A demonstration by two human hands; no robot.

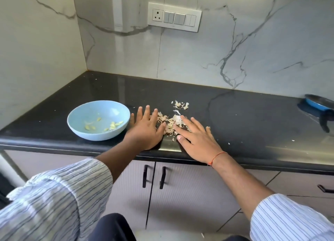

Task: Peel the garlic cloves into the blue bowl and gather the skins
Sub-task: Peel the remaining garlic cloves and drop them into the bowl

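- The garlic skins (171, 123) lie as a loose papery heap at the centre of the frame, on the black countertop (244, 118), with a smaller outlying clump (180, 105) just above and right of the main heap and a few stray flecks lower right.
- The left hand (146, 127) lies flat on the counter just left of the heap, fingers straight and spread, holding nothing; its thumb side touches the heap's edge.
- The right hand (197, 136) lies flat on the heap's right side, fingers straight and resting on the skins, gripping nothing.
- The blue bowl (81, 130) sits at centre left, just beside the left hand, and holds several peeled garlic cloves (112, 126) on its floor.
- No unpeeled clove is visible, so peeling looks finished and the gathering step is in hand: the two flat palms bracket the heap as if to sweep it together.
- The next move likely calls for drawing both palms inward with light pressure, since the skins are thin and scatter easily, then reaching up for the outlying clump and the flecks.
- At the right edge of the frame sits a blue-rimmed pan (318, 103); a switch panel (174, 16) is on the marble wall above.
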